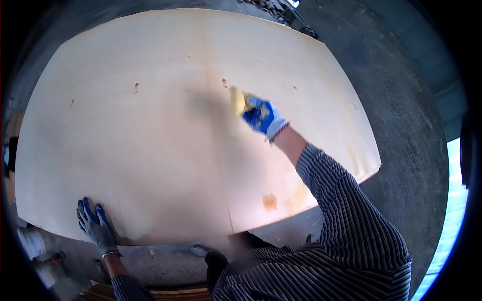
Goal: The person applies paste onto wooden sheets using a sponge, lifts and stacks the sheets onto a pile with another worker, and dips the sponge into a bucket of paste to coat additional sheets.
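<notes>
A large pale wooden sheet (165, 130) with small dark knots and an orange-brown stain fills the middle of the view. My right hand (263, 118), in a blue and white glove, is closed around a yellowish object (237, 101) over the sheet, right of centre; motion blurs the object and its kind cannot be made out. On the near left edge of the sheet lies my left hand (97, 227), in a grey and blue glove, fingers spread and nothing held.
Grey floor (401, 115) surrounds the sheet. Dark metal equipment (281, 11) stands beyond the far edge. At the lower left are a whitish container (32, 242) and other items. Stacked wooden boards (170, 294) show at the bottom.
</notes>
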Available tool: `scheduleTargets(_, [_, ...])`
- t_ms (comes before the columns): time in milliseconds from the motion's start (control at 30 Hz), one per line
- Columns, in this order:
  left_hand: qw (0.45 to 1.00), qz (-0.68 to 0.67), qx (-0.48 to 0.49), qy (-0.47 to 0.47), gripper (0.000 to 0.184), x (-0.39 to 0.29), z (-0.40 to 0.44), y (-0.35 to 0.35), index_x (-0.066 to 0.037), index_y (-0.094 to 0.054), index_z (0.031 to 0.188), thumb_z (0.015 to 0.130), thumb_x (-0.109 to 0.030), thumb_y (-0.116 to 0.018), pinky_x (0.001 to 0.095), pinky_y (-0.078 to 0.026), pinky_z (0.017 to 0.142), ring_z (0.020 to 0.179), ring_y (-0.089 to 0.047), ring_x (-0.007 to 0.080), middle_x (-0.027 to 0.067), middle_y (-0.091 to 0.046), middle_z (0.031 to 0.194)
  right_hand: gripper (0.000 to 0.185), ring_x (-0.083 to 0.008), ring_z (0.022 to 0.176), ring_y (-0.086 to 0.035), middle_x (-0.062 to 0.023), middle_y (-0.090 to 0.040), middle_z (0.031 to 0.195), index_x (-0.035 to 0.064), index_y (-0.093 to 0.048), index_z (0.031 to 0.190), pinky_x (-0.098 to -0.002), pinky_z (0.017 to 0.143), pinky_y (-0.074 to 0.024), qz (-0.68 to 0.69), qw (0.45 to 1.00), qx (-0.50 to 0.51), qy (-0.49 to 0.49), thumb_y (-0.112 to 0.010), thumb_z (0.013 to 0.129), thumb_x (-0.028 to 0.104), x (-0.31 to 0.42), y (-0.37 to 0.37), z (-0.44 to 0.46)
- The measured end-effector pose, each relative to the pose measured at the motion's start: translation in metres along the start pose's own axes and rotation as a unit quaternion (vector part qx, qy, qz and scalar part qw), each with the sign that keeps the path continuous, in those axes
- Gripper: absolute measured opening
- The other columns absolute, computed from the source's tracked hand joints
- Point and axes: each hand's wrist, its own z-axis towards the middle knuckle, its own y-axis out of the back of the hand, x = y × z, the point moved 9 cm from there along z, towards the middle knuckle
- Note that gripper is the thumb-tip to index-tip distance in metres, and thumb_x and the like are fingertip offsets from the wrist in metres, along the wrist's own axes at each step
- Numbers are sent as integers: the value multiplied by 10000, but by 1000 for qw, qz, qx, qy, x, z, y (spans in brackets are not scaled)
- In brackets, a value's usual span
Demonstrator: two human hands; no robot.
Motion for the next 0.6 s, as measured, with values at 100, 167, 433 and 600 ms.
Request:
scheduleTargets(100, [1000, -26, 5, 3, 485, -2, -2, 4, -83, -468, 1403, 971, -295, -522, 443, -222, 1149, 1380, -348, 326, 138, -424, 1480, 231, -218, 850, -659, -89, -673, 956, 20, -626, 1098, -330, 689, -569, -1, 999, 26, -21, -646, 879, 91, 27, -10, 108])
scheduleTargets(167, [1000, -22, 10, 10, 487, -3, -2, 5, -81, -468, 1404, 968, -294, -524, 443, -222, 1149, 1379, -349, 325, 138, -425, 1479, 219, -219, 842, -672, -105, -687, 917, 15, -661, 1020, -338, 646, -564, -306, 940, -135, 62, -692, 844, 142, 48, -12, 141])
scheduleTargets(433, [998, -57, 25, 24, 503, -10, -1, 12, -79, -464, 1411, 959, -290, -531, 439, -210, 1154, 1397, -319, 316, 124, -409, 1494, 234, -230, 772, -701, -116, -729, 895, 108, -745, 970, -306, 724, -557, -859, 441, -133, 224, -741, 765, 221, 63, -117, 175])
scheduleTargets(600, [999, -42, 14, 22, 512, -11, -1, 14, -89, -450, 1421, 961, -296, -534, 445, -212, 1151, 1396, -319, 322, 132, -406, 1494, 227, -235, 843, -682, -91, -719, 918, 105, -718, 1001, -312, 741, -527, -806, 583, 42, 87, -707, 783, 166, 5, -101, 84])
